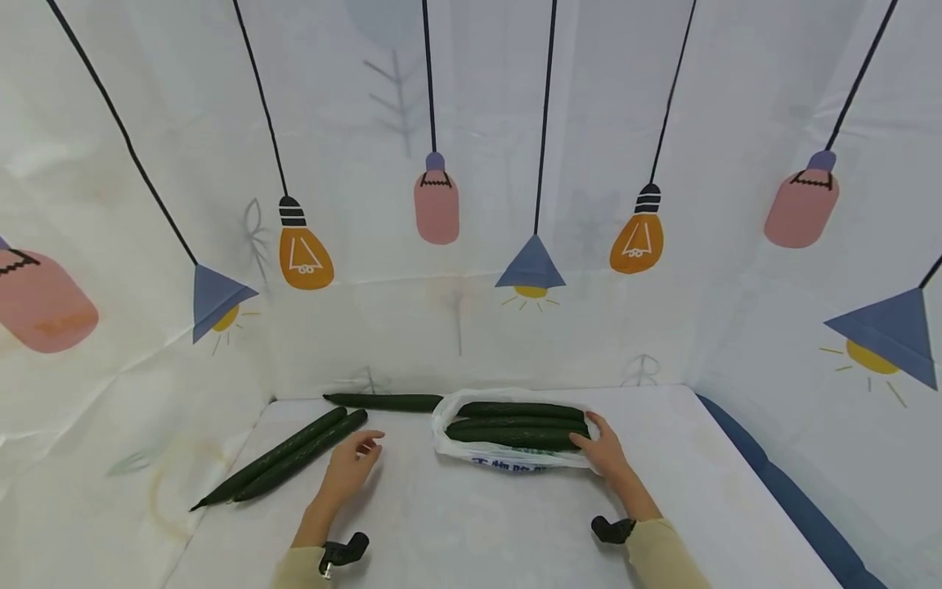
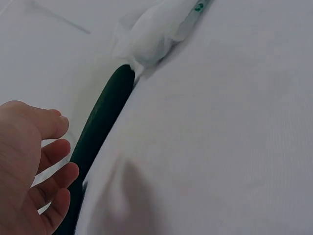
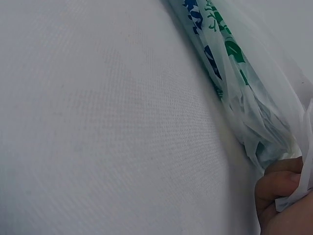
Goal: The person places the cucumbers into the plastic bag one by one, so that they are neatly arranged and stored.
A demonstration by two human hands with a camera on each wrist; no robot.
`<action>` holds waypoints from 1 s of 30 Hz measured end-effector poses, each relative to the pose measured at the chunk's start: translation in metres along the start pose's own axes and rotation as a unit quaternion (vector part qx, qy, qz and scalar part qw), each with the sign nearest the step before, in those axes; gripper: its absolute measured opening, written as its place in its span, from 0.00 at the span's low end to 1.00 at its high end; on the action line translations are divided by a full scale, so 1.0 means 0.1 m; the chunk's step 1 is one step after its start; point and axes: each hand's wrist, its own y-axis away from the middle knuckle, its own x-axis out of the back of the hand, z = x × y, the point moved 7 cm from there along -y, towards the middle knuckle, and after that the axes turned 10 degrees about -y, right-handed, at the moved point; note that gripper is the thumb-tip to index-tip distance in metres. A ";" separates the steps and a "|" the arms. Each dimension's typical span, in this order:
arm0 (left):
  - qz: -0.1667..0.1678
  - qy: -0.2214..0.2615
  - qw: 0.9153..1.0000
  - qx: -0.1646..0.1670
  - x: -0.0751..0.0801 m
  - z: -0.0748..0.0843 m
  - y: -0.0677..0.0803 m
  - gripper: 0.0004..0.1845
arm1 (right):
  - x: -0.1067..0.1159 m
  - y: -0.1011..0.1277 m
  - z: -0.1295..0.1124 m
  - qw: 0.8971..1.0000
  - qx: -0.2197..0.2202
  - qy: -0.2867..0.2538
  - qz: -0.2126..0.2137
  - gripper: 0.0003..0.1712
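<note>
Two hands at a plastic bag of cucumbers on a white table

The right hand [image 1: 607,450] grips the right end of the white plastic bag [image 1: 508,455], and its fingers [image 3: 275,183] are curled around the bag's edge; the bag lies in the far middle of the table [image 1: 471,523] and holds three dark green cucumbers [image 1: 515,425] lying side by side. The left hand [image 1: 352,465] hovers over the table with its fingers [image 2: 56,154] relaxed and grasping nothing, just beside a pair of cucumbers [image 1: 283,455] that lie diagonally at the left. One more single cucumber [image 1: 384,401] lies at the far edge, its right end touching the bag.
</note>
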 end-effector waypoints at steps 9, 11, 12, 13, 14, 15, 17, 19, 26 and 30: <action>0.045 -0.041 0.998 0.021 0.46 -0.36 0.11 0.12 | 0.00 -0.03 0.02 1.000 -0.003 -0.008 -0.006 0.44; 0.051 -0.040 0.998 0.024 0.53 -0.42 0.12 0.13 | 0.00 -0.04 0.03 1.000 -0.006 -0.006 -0.008 0.45; 0.054 -0.042 0.997 0.025 0.57 -0.46 0.13 0.12 | 0.00 -0.04 0.04 1.000 -0.008 -0.004 -0.009 0.46; 0.057 -0.045 0.997 0.026 0.60 -0.49 0.14 0.12 | 0.00 -0.04 0.05 1.000 -0.011 -0.002 -0.009 0.46; 0.060 -0.047 0.997 0.025 0.63 -0.52 0.14 0.12 | 0.00 -0.04 0.05 1.000 -0.013 -0.001 -0.008 0.46; 0.064 -0.054 0.996 0.025 0.66 -0.56 0.15 0.12 | 0.00 -0.03 0.06 1.000 -0.015 -0.002 -0.008 0.47; 0.067 -0.061 0.996 0.024 0.73 -0.61 0.14 0.12 | 0.00 -0.03 0.06 1.000 -0.015 -0.003 -0.007 0.47; 0.067 -0.063 0.995 0.025 0.79 -0.64 0.12 0.12 | 0.00 -0.03 0.06 1.000 -0.014 -0.005 -0.003 0.46; 0.033 -0.071 0.996 0.045 0.87 -0.76 0.09 0.13 | 0.01 -0.02 0.08 1.000 -0.017 -0.007 0.002 0.46; 0.025 -0.079 0.995 0.049 0.86 -0.80 0.12 0.13 | 0.02 -0.02 0.08 1.000 -0.017 -0.004 0.003 0.46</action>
